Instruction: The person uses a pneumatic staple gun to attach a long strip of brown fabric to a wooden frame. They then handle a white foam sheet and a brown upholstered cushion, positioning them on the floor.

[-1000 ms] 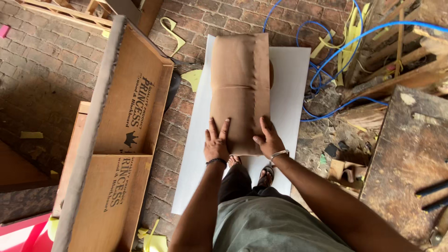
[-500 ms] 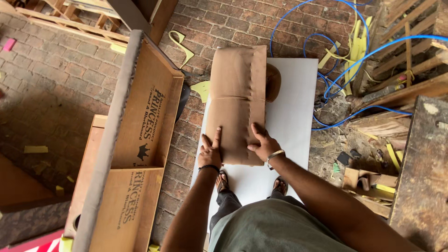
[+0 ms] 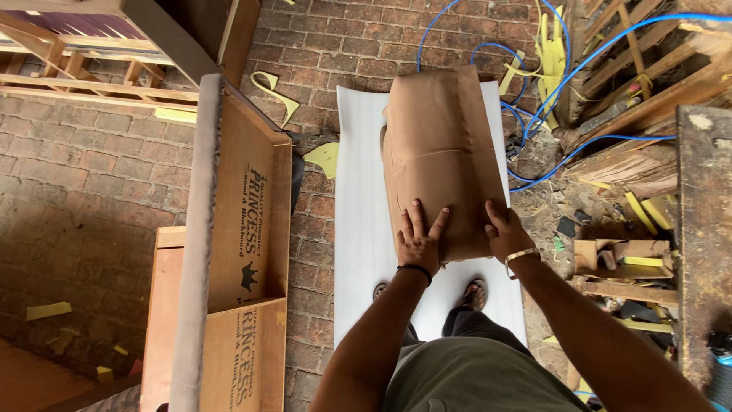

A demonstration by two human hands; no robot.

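Observation:
A long bundle wrapped in brown paper (image 3: 438, 145) lies lengthwise on a white foam sheet (image 3: 360, 229) spread over the brick floor. My left hand (image 3: 418, 238) rests flat on the bundle's near end, fingers spread, a dark band at the wrist. My right hand (image 3: 505, 229) presses the near right corner of the bundle, fingers curled over its edge, a light bracelet at the wrist. Neither hand lifts the bundle. My sandalled feet (image 3: 473, 294) stand on the white sheet just below it.
A wooden panel frame with a padded edge (image 3: 229, 244) stands to the left. Blue hose (image 3: 549, 99) and yellow foam scraps (image 3: 324, 156) lie at the back and right. Wooden pallets and offcuts (image 3: 625, 259) crowd the right side beside a dark board (image 3: 701, 229).
The view has shifted, so the bundle and sheet sit further right and higher. My hands stay on the bundle's near end, the right one now more on its corner.

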